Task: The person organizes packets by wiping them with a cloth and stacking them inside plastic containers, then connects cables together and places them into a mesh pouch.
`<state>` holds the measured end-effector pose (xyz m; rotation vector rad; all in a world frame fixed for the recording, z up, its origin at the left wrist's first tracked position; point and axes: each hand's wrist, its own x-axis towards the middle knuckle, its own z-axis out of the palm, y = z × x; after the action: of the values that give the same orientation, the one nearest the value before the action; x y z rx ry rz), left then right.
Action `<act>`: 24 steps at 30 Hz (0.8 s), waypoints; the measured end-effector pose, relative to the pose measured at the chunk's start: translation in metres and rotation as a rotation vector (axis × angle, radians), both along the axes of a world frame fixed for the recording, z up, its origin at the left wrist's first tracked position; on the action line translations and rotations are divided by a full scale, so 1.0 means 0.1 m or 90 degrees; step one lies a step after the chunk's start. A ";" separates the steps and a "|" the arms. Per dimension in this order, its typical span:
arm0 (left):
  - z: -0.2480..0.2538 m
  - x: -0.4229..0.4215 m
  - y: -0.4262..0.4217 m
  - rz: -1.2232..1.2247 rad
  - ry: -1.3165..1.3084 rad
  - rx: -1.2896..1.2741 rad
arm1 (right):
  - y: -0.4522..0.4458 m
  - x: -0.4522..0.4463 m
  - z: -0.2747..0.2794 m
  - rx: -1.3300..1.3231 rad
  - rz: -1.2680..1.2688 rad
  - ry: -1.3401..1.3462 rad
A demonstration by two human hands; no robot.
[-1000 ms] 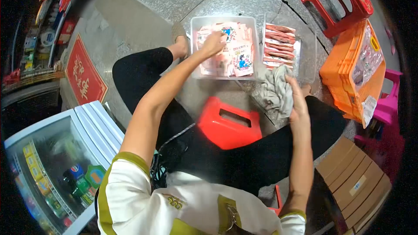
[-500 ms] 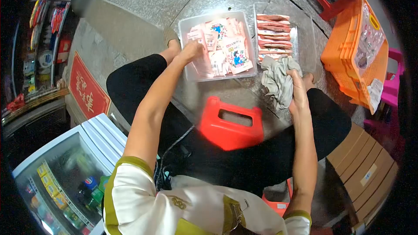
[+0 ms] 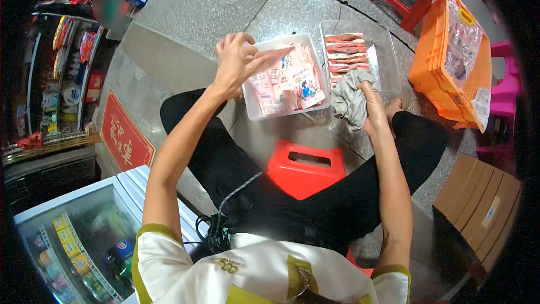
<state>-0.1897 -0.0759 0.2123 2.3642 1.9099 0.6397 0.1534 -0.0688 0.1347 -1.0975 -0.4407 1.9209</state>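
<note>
My left hand (image 3: 235, 66) is above the left rim of a clear plastic tub (image 3: 288, 111), its thumb and fingers pinching a thin pink packet (image 3: 277, 54) that is seen nearly edge-on. Loose pink printed packets (image 3: 304, 85) fill this tub in a jumble. On the right, a crumpled grey cloth (image 3: 353, 100) is gripped in my right hand (image 3: 373, 103). The cloth covers the near end of a row of pink packets (image 3: 346, 50) standing on edge in a second clear tub (image 3: 388, 59).
A red plastic stool (image 3: 298, 174) sits between my legs. At upper right stand another red stool (image 3: 405, 0) and an orange basket (image 3: 433, 79). Cardboard boxes (image 3: 478, 202) are at lower right. A glass-topped freezer (image 3: 84, 219) and shelves (image 3: 67, 84) line the left.
My left hand has come up out of the packet tub toward its left side with a pink packet. My right hand still grips the cloth near the second tub. The view has shifted slightly.
</note>
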 end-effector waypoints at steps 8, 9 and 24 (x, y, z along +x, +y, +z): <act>0.02 0.51 -0.42 0.197 -1.271 -0.547 | -0.19 -0.15 0.66 0.233 -0.004 -0.179; 0.00 0.57 -0.43 0.188 -1.275 -0.576 | -0.26 -0.14 0.76 0.277 -0.002 -0.263; -0.14 0.82 -0.44 0.079 -1.267 -0.531 | -0.74 -1.42 0.52 0.529 0.002 -0.632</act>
<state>-0.1075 -0.1196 0.1987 0.3344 0.8364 1.1051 0.0116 -0.1430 0.1867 -1.3481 -1.5913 0.8557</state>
